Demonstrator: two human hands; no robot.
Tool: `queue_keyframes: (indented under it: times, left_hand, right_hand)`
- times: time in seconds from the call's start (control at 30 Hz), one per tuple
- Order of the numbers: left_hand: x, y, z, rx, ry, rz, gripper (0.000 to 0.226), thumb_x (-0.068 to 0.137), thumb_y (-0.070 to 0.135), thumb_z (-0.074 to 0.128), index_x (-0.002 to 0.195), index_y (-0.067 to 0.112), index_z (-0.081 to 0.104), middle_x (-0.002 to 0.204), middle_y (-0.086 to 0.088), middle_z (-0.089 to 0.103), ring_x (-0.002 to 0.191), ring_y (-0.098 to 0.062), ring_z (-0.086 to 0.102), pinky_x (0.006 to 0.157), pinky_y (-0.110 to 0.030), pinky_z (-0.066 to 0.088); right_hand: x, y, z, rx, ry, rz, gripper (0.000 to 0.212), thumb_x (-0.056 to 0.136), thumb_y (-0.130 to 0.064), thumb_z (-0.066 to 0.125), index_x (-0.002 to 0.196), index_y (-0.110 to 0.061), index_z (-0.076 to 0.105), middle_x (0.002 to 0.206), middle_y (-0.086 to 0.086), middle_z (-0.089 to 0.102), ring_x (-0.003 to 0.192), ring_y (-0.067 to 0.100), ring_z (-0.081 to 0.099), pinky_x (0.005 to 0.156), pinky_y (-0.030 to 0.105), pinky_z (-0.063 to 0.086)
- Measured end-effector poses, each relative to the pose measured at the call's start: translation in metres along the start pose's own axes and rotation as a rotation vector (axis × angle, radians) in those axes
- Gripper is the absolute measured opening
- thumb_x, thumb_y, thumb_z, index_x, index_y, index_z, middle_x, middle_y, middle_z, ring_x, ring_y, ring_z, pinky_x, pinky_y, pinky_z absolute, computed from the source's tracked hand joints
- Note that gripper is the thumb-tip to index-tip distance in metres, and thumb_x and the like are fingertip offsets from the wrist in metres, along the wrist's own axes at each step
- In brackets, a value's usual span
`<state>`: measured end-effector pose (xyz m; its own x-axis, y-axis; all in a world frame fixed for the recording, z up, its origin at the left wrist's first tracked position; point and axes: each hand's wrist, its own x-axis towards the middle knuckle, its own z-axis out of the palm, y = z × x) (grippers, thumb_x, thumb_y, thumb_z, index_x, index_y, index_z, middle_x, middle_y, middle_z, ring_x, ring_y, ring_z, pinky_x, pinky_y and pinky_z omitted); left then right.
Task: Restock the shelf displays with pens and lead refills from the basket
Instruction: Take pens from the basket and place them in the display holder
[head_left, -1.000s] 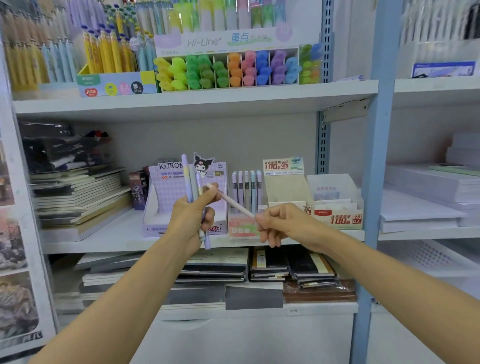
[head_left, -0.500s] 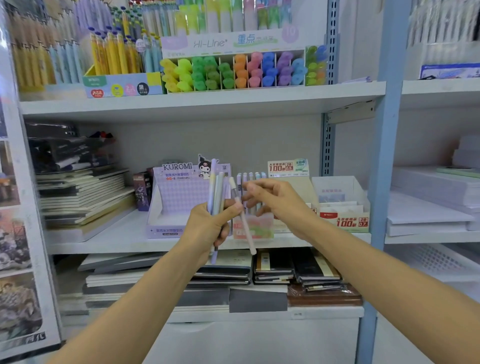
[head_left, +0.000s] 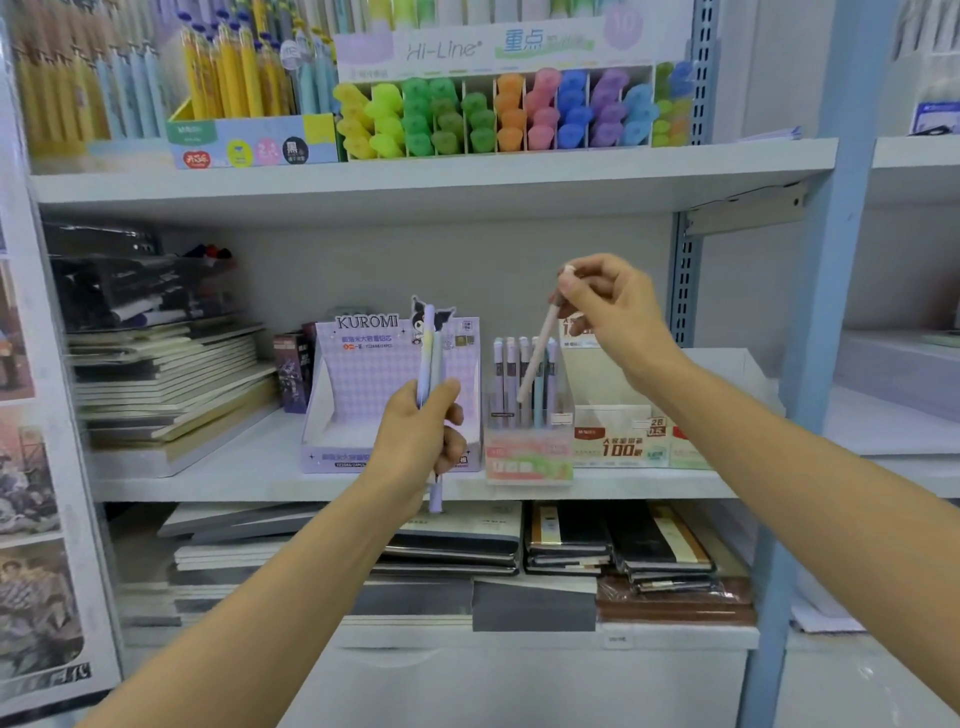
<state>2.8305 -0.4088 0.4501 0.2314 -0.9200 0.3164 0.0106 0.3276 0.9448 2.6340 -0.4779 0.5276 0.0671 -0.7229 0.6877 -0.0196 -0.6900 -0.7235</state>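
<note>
At the middle left of the frame a pile of notebooks (head_left: 171, 384) lies on the middle shelf (head_left: 234, 467). Just right of it stands the purple Kuromi display box (head_left: 363, 374); its front tray looks close to bare, though its floor is partly hidden.

In front of that box, near the centre, the left hand (head_left: 421, 436) has its fingers curled round a small bunch of pens (head_left: 428, 353), held upright with their ends sticking out above and below the fist.

Right of centre, a clear pen stand (head_left: 527, 462) holds one row of pens (head_left: 506, 374) along its back.

Above it the right hand (head_left: 608, 312) pinches the top end of a pale pink pen (head_left: 537, 358), which slants down with its lower end in front of that row. Whether the tip has touched the stand cannot be told.

Further right sit the lead refill boxes (head_left: 623, 436), marked "100".

The basket is out of view, so what remains in it is unknown. Restocking seems only partly done. The pink pen is about to go in, the bunch in the left hand is yet to be placed, and the Kuromi box and refill boxes appear to have room left.
</note>
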Motion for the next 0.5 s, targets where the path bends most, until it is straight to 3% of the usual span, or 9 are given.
queue_keyframes:
  times: [0.17, 0.33, 0.5]
  left_hand:
    - [0.004, -0.017, -0.009, -0.008, -0.046, -0.022, 0.014, 0.100, 0.022, 0.051, 0.099, 0.010, 0.058, 0.071, -0.002, 0.052, 0.041, -0.012, 0.043, 0.035, -0.021, 0.032]
    - [0.005, -0.021, -0.012, -0.027, -0.121, -0.001, 0.019, 0.101, 0.024, 0.048, 0.100, 0.008, 0.058, 0.065, 0.000, 0.054, 0.042, -0.013, 0.044, 0.035, -0.022, 0.033]
    - [0.005, -0.022, -0.014, -0.037, -0.197, 0.004, 0.022, 0.102, 0.027, 0.047, 0.103, 0.008, 0.058, 0.062, 0.003, 0.055, 0.041, -0.013, 0.043, 0.036, -0.022, 0.032]
  right_hand:
    - [0.001, 0.025, 0.008, -0.085, 0.028, -0.013, 0.008, 0.094, -0.010, 0.059, 0.101, -0.006, 0.061, 0.089, 0.012, 0.072, 0.077, 0.018, 0.071, 0.059, 0.023, 0.055]
    - [-0.005, 0.044, 0.026, -0.270, -0.087, -0.003, 0.010, 0.093, -0.012, 0.063, 0.102, -0.008, 0.064, 0.090, 0.009, 0.071, 0.082, 0.021, 0.071, 0.063, 0.031, 0.060]
    - [0.003, 0.043, 0.030, -0.373, -0.176, -0.038, 0.008, 0.093, -0.012, 0.062, 0.100, -0.009, 0.065, 0.087, 0.008, 0.070, 0.077, 0.018, 0.069, 0.063, 0.021, 0.057]
